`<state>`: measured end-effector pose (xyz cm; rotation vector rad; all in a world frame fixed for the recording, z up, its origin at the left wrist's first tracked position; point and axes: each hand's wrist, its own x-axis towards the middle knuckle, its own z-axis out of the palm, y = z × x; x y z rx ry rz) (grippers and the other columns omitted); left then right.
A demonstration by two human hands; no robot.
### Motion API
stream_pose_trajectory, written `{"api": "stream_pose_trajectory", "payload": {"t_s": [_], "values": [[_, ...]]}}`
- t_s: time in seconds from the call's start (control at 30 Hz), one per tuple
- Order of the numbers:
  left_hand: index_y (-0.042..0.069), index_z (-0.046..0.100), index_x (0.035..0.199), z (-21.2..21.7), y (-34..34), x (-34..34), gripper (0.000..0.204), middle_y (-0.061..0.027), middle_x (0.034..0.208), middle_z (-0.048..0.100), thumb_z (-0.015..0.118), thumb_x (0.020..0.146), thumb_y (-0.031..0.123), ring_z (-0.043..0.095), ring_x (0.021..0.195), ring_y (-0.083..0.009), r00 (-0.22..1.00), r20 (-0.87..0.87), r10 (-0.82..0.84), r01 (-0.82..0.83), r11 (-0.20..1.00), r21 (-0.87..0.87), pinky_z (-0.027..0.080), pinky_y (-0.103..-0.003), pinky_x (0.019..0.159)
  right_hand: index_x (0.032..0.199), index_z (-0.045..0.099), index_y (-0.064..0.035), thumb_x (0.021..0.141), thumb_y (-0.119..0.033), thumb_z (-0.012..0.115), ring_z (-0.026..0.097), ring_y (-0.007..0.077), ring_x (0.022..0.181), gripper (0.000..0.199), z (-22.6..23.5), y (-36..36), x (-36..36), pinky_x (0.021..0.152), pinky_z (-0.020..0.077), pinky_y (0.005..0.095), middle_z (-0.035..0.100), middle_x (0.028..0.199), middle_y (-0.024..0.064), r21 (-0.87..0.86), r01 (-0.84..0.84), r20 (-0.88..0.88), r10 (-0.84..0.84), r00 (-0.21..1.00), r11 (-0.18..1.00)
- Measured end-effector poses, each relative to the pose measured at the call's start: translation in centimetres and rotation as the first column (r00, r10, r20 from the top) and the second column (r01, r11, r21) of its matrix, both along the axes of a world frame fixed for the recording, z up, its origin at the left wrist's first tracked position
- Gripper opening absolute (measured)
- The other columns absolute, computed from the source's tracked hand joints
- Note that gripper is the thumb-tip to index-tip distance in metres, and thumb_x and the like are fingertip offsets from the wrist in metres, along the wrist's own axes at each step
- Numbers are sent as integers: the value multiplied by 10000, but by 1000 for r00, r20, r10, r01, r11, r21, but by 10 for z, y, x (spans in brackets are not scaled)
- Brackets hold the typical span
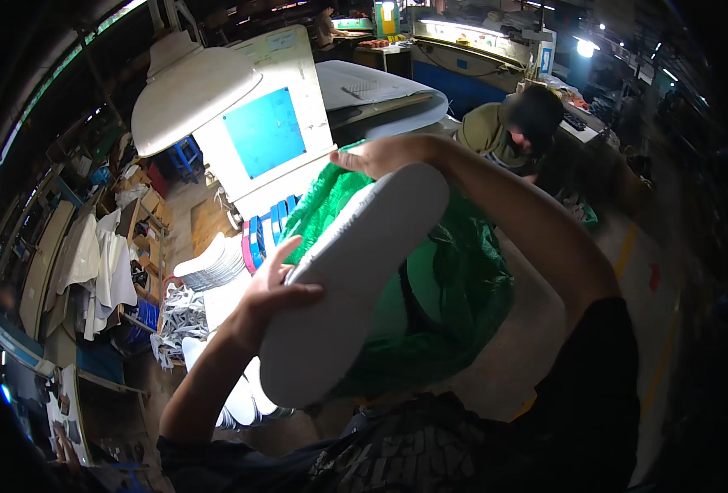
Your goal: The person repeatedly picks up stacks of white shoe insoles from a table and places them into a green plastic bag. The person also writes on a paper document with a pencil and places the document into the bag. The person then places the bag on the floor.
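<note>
The left hand holds a stack of white shoe soles by its side, with the fingers curled over the edge. The right hand grips the top end of the same stack, up high. The stack is long and tilted, and it is held up in the air in front of the person, right above a big green mesh bag. More white soles lie in a pile to the left, lower down. Behind the bag stands a white machine with a blue panel. Another person in a dark cap bends over farther back
</note>
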<state>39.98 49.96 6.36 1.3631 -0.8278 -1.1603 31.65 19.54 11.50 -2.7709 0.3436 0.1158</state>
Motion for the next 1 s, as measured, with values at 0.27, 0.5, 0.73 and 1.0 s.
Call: {"api": "stream_pose_trajectory", "payload": {"t_s": [0.27,0.5,0.73,1.0], "values": [[-19,580,1336,3,9,18,600,-171,1092,698,654,921,408,695,979,-249,975,-123,186,-201,971,-132,551,-366,896,1255,649,8,1118,-492,318,674,187,954,615,-3,22,-51,891,523,386,703,1045,133,475,-142,632,-224,742,868],[-31,593,1349,-73,14,34,520,-211,1257,675,501,1057,389,649,1178,-323,815,445,370,-236,915,-328,486,-404,1065,1599,35,31,1071,-636,351,158,507,1553,908,-86,128,-76,1269,189,496,181,1610,418,528,-297,440,43,897,796],[-89,315,1548,-117,67,96,620,-349,1348,550,524,976,29,584,1242,-454,-595,803,3,247,952,179,462,-473,1081,1688,115,-198,982,-476,658,59,535,1560,933,-89,131,-70,1278,144,504,50,1656,396,492,-292,479,25,877,820],[-38,477,1344,-53,65,55,337,-288,1111,614,435,1061,141,599,1031,-463,202,933,-298,264,934,241,472,-543,908,1333,640,-7,862,-427,714,544,375,1339,635,-100,192,-92,995,513,612,582,1427,239,-381,-179,680,406,611,907]]}}
